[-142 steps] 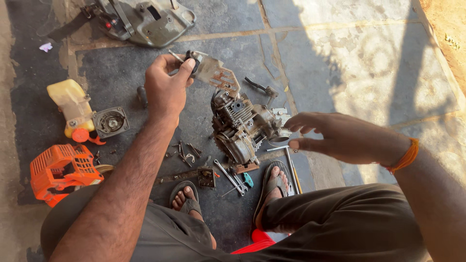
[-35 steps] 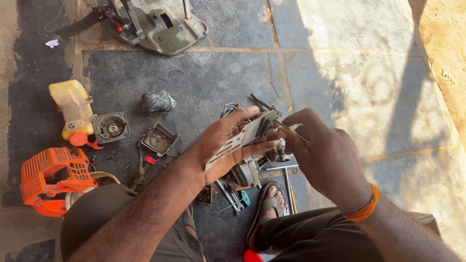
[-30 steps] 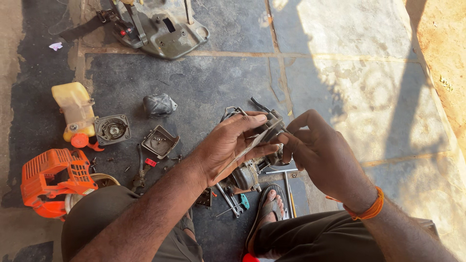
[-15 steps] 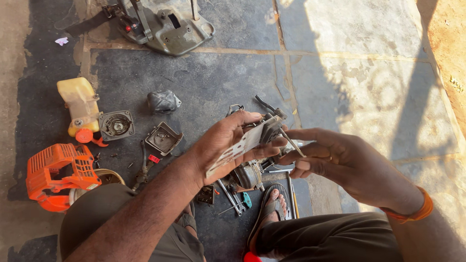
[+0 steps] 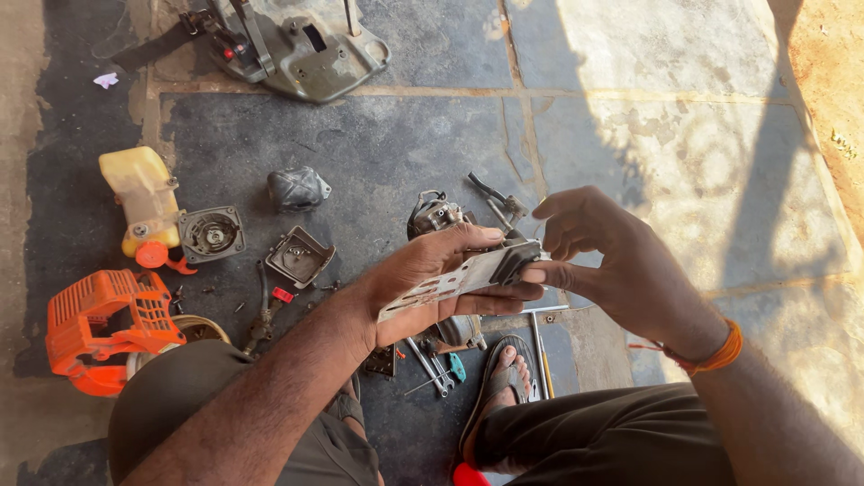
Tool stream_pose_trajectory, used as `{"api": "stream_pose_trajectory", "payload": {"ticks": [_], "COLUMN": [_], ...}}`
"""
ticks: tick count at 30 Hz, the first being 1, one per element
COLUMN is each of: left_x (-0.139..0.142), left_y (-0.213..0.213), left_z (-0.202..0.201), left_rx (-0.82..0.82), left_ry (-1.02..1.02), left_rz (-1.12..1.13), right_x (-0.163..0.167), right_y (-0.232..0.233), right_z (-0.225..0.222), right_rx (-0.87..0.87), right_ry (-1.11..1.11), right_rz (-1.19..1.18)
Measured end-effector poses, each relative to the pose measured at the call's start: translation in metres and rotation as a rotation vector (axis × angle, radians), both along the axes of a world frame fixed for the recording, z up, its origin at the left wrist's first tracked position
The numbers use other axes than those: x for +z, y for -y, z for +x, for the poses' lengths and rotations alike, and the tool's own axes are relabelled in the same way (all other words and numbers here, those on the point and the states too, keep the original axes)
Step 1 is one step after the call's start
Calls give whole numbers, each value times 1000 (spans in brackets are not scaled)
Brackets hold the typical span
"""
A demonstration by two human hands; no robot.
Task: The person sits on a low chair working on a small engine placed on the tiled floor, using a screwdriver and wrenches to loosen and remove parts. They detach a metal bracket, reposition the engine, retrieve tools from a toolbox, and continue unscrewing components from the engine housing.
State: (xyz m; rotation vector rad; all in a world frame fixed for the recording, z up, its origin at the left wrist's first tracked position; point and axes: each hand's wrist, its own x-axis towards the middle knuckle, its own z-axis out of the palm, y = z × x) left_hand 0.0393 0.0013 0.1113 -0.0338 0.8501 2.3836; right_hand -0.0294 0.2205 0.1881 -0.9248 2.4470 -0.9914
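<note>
My left hand (image 5: 432, 283) grips a flat grey metal plate (image 5: 454, 277) with holes and a dark block at its far end, holding it over the small engine (image 5: 438, 216) on the stone floor. My right hand (image 5: 612, 261) is just right of it, fingertips pinching the dark end of the plate. The engine is mostly hidden behind my left hand. My sandalled foot (image 5: 495, 396) rests below, beside loose hand tools (image 5: 441, 364).
On the left lie a yellow fuel tank (image 5: 139, 198), a round starter part (image 5: 211, 234), a square dark cover (image 5: 297, 256), a crumpled dark bag (image 5: 297, 187) and an orange housing (image 5: 103, 324). A grey metal guard (image 5: 297, 45) lies at the top.
My right hand has closed in on the plate's dark end from the right. The left hand keeps holding the plate, slightly lower and flatter than before.
</note>
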Motion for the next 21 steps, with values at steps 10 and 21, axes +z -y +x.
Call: {"api": "stream_pose_trajectory", "payload": {"ticks": [10, 21], "left_x": [2, 4], "left_y": [9, 9], "left_z": [12, 13], "left_rx": [-16, -71], "left_ry": [-46, -73], "left_rz": [-87, -375], "right_x": [2, -6], "right_y": [4, 6], "right_z": [14, 27], "right_rx": [107, 224], "right_ry": [-44, -420], "right_rz": [178, 122]}}
